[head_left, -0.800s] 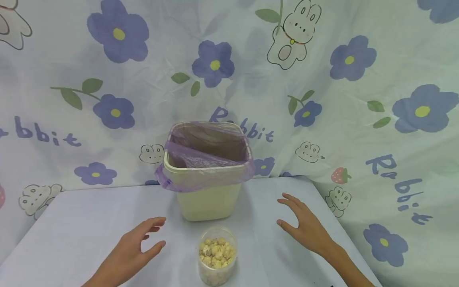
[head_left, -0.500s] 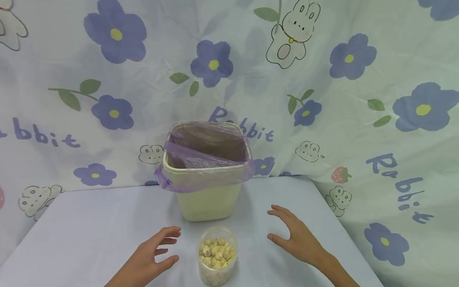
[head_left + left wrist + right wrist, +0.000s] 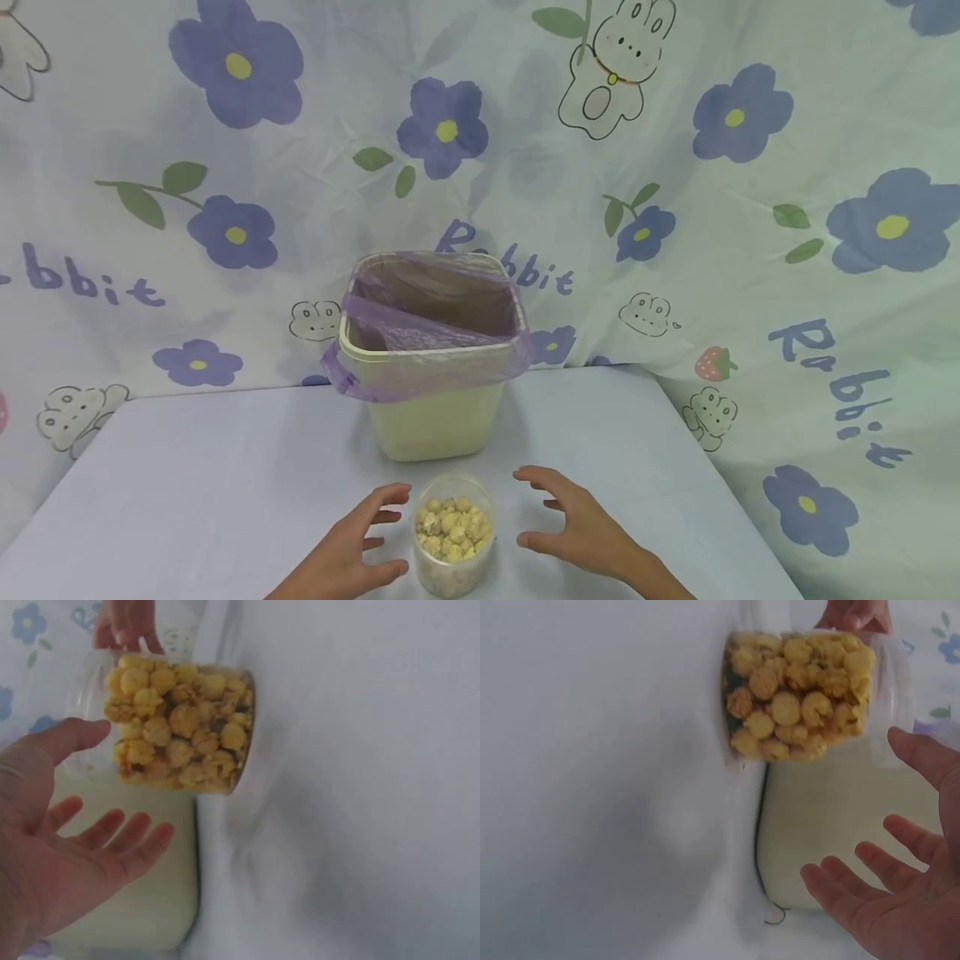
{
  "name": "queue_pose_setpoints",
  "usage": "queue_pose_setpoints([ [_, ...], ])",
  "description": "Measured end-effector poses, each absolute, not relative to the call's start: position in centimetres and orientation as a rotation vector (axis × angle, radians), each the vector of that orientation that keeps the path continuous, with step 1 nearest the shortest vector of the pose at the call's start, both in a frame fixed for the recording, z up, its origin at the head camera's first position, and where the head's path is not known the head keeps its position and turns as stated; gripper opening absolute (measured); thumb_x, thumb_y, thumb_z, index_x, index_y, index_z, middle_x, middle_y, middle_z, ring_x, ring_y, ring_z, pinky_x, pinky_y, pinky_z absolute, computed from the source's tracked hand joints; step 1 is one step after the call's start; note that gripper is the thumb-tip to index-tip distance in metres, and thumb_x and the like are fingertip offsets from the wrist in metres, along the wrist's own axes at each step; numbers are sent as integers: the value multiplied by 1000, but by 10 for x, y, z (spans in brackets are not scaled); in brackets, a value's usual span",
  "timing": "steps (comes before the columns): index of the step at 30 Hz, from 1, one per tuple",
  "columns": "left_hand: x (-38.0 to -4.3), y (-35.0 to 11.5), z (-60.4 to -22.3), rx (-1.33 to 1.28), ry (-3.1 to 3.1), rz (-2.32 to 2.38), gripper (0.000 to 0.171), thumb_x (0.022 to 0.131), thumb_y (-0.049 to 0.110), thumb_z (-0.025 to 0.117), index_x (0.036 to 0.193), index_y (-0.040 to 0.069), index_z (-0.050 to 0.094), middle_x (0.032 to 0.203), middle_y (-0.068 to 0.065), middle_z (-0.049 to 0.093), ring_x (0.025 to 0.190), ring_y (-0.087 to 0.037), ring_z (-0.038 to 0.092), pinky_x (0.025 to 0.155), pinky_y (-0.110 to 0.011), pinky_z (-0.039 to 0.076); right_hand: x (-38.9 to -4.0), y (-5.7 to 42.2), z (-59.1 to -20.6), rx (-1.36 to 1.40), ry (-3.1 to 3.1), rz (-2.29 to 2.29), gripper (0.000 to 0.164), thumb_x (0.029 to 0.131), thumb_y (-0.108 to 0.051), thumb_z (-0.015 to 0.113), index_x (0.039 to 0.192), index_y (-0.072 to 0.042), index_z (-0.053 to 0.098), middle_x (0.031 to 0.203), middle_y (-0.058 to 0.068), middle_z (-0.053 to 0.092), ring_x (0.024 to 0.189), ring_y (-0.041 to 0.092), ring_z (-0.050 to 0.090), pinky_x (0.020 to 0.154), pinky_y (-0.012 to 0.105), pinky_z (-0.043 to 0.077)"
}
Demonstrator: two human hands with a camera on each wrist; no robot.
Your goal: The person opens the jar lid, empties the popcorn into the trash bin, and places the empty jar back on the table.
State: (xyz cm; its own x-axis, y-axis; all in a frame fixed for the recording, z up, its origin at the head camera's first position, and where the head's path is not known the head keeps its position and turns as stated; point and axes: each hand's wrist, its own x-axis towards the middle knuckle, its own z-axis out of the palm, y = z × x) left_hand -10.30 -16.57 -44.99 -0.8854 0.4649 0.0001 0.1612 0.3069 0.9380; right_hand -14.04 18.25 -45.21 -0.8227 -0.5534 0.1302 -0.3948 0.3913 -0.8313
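Note a clear, round, open-topped jar (image 3: pixel 450 578) standing upright at the near centre of the white table (image 3: pixel 217 475), filled with lumpy, rounded popcorn (image 3: pixel 454 528) in pale yellow to golden brown, with a bare band of transparent wall above the fill. See left hand (image 3: pixel 347 546) just left of the jar and right hand (image 3: pixel 581 525) a little farther off to the right, both with curved fingers spread wide from the thumb. Find cream bin (image 3: pixel 438 429) on the far side, with purple liner (image 3: pixel 435 379) draped over its rim.
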Motion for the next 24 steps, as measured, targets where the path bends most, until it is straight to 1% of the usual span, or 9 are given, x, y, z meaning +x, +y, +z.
queue_pose_setpoints([
  [4,-106,-163,-460,526,2239,1623,83,88,20,77,151,0,28,146,-31,35,125,-54,44,88,-65,47,-142,173,-460,-856,2396,-1416,68,88,-32,78,148,-25,45,146,3,50,127,39,49,97,46,49],
  [8,-109,-157,-471,513,2195,1633,90,86,23,80,155,6,23,151,-29,29,127,-56,40,87,-68,46,-144,164,-468,-818,2319,-1427,71,88,-32,79,149,-21,44,148,5,47,129,38,49,97,42,50],
  [11,-109,-151,-477,480,2152,1667,95,84,21,81,156,6,20,154,-27,26,130,-57,36,88,-70,44,-146,158,-474,-783,2234,-1466,75,87,-31,80,150,-20,41,150,5,45,130,36,49,96,43,50],
  [13,-109,-147,-479,442,2121,1706,98,83,20,83,155,5,19,154,-28,25,130,-58,33,89,-72,42,-146,154,-477,-769,2174,-1499,76,86,-28,81,150,-23,40,150,4,44,129,33,50,95,44,51],
  [16,-109,-142,-481,420,2096,1725,99,83,20,83,155,3,17,154,-27,24,132,-58,31,91,-70,42,-147,148,-479,-748,2107,-1531,78,85,-26,82,150,-30,38,150,2,43,127,28,52,94,43,51],
  [18,-109,-140,-480,422,2084,1739,99,84,19,82,155,3,15,154,-27,23,132,-58,30,93,-68,43,-147,145,-480,-738,2075,-1542,80,84,-26,83,149,-33,38,150,0,42,126,25,53,94,41,51],
  [19,-109,-139,-480,423,2074,1747,99,85,19,82,155,2,15,154,-27,23,132,-58,30,93,-67,43,-147,144,-480,-736,2063,-1545,81,84,-26,83,150,-33,37,150,1,42,126,24,53,94,40,51],
  [21,-109,-137,-479,419,2051,1768,98,85,18,81,155,2,14,154,-27,21,133,-57,28,95,-66,43,-147,141,-480,-734,2025,-1565,83,83,-26,84,151,-29,36,149,2,42,126,23,54,94,37,51],
  [24,-109,-135,-479,406,2037,1789,97,85,17,80,154,2,14,154,-26,20,133,-58,28,95,-66,42,-146,138,-482,-758,1982,-1595,87,83,-25,84,153,-19,33,149,7,41,125,19,54,94,32,50],
])
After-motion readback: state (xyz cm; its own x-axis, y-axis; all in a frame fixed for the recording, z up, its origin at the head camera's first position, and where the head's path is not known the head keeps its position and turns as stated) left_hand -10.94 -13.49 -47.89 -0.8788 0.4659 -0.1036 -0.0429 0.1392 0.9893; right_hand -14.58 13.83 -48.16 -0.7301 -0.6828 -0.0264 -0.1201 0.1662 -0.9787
